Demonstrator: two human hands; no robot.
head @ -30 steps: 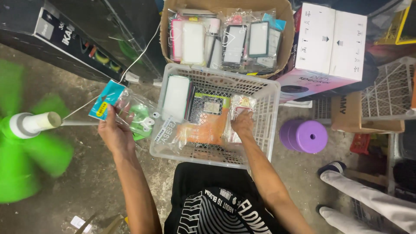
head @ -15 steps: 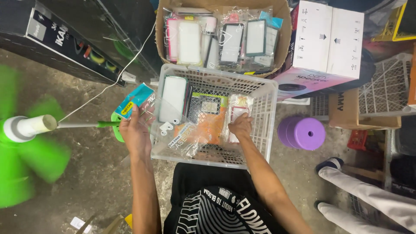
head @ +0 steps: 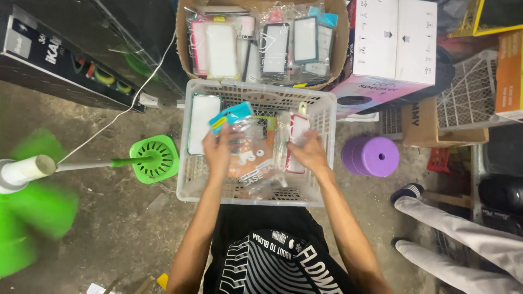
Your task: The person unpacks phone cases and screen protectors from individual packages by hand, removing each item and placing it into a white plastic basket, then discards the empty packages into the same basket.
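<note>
White boxed carton — stood at upper right, beside the cardboard box packed with bagged phone cases.
White plastic basket — sat before your knees, just below that box; a white-backed case stood against its left wall.
Purple stool — right of the basket.
Green fan base — left of it.
Your left hand — closed on a clear bagged packet with a blue header, held over the basket.
Your right hand — fingers pinched a red-edged case inside the basket.
</note>
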